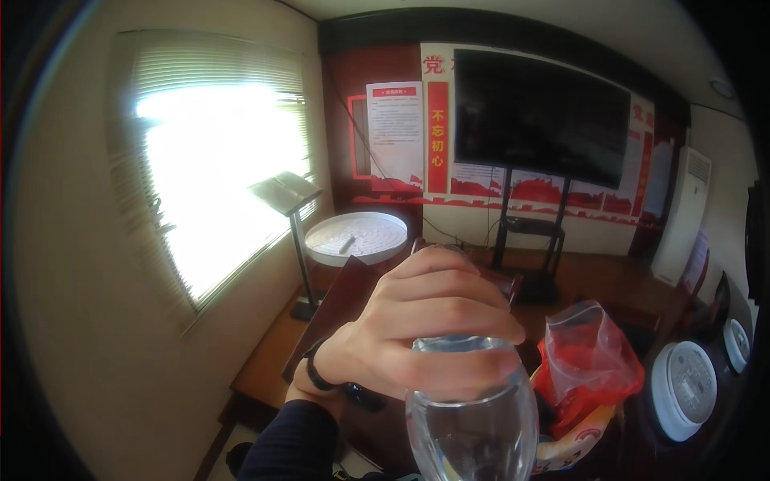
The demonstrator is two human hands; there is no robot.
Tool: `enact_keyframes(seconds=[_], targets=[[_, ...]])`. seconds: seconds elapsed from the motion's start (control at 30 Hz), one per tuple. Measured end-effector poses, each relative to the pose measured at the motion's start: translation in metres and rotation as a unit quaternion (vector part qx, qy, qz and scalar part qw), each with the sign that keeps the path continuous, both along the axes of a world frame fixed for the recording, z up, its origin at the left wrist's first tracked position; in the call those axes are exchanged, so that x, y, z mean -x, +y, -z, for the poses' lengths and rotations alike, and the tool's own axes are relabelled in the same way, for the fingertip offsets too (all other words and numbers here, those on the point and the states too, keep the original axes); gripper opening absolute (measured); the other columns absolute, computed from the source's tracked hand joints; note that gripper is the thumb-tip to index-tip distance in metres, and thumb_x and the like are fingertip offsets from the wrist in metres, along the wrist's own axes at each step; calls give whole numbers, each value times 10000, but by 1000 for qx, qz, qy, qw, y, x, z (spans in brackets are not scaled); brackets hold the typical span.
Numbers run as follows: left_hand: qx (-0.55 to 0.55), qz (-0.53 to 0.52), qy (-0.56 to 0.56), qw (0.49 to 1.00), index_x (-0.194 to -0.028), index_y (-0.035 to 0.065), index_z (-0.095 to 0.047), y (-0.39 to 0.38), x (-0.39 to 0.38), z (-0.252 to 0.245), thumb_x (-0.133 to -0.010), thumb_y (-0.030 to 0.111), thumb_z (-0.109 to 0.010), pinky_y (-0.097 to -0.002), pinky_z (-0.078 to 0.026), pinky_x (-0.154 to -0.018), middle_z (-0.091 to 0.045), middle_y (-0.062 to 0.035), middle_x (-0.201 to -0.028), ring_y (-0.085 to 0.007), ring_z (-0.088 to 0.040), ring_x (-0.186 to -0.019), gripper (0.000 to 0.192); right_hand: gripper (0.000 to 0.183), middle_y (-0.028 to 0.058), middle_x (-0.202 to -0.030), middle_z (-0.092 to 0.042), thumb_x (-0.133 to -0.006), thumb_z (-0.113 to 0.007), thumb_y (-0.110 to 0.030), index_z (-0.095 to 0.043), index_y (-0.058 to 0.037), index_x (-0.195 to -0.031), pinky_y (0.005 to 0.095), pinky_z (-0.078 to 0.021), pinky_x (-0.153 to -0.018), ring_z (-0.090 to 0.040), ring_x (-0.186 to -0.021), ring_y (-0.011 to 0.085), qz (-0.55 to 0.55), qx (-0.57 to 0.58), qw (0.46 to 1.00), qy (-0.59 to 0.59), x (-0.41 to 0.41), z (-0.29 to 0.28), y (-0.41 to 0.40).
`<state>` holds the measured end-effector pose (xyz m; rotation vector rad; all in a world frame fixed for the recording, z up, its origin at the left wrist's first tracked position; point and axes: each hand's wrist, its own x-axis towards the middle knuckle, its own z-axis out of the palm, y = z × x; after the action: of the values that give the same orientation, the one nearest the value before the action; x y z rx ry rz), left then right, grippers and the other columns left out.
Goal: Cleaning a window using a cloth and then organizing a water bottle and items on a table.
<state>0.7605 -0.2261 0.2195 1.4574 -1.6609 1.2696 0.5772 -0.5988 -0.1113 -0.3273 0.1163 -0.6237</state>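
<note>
My left hand (421, 318) reaches in from the lower left, with a dark sleeve and a black wristband. Its fingers curl across the upper part of a clear glass vessel (475, 427) with rounded walls, gripping it. A clear edge shows above the knuckles; what it belongs to is hidden by the hand. The vessel's base runs below the picture. Just right of it stands a patterned bag (574, 442) with red plastic (619, 382) and a clear plastic bag (580, 349) bunched at its top. My right hand is out of view.
White round lidded containers (683, 391) stand on the dark table at right. Beyond the table are a round white tray (355, 225), a stand with a slanted top (289, 191), a large screen (535, 114) on legs and a floor-standing air conditioner (683, 216). A bright window (222, 174) is left.
</note>
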Motion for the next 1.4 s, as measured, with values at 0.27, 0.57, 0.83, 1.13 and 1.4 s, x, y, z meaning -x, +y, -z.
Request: enact_keyframes(seconds=[0.27, 0.57, 0.83, 1.13, 1.4], targets=[[6, -11, -1, 1000, -1049, 221, -438, 1, 0, 0, -694, 235, -784, -412, -477, -771, -677, -48, -915, -271, -674, -788, 496, 283, -19, -715, -492, -850, -617, -393, -539, -122, -825, 288, -354, -591, -440, -648, 138, 2, 11, 1000, 6, -1, -1, 1], [-2, -5, 30, 1000, -1060, 201, -449, 7, 1, 16, -735, 235, -751, -425, -470, -789, -677, -70, -926, -264, -672, -796, 445, 278, -22, -735, -505, -876, -593, -372, -543, -99, -871, 294, -368, -600, -450, -677, 141, -16, 20, 999, -25, 4, 5, -2], [-4, 55, 146, 988, -1100, 94, -536, 15, -3, 60, -625, 145, -795, -364, -453, -760, -642, -62, -913, -212, -630, -762, 543, 280, 30, -823, -570, -872, -618, -317, -566, -60, -969, 300, -404, -675, -512, -755, 166, 10, 64, 998, -1, 3, -13, 5], [-171, 106, 449, 871, -1191, 46, -466, 2, -5, 138, -564, 234, -830, -399, -493, -791, -586, -170, -1098, -324, -614, -925, 749, 516, 72, -976, -509, -831, -666, -311, -427, -70, -1219, 269, -424, -659, -520, -806, 138, 28, 666, 745, 23, -40, -178, 52], [-205, 144, 580, 775, -1197, 43, -452, 1, 4, 174, -599, 193, -796, -379, -500, -812, -580, -158, -1121, -323, -621, -956, 705, 464, 66, -898, -637, -584, -846, -214, -635, -56, -966, 307, -484, -698, -613, -815, 209, -70, 824, 560, -41, -102, -230, 134]])
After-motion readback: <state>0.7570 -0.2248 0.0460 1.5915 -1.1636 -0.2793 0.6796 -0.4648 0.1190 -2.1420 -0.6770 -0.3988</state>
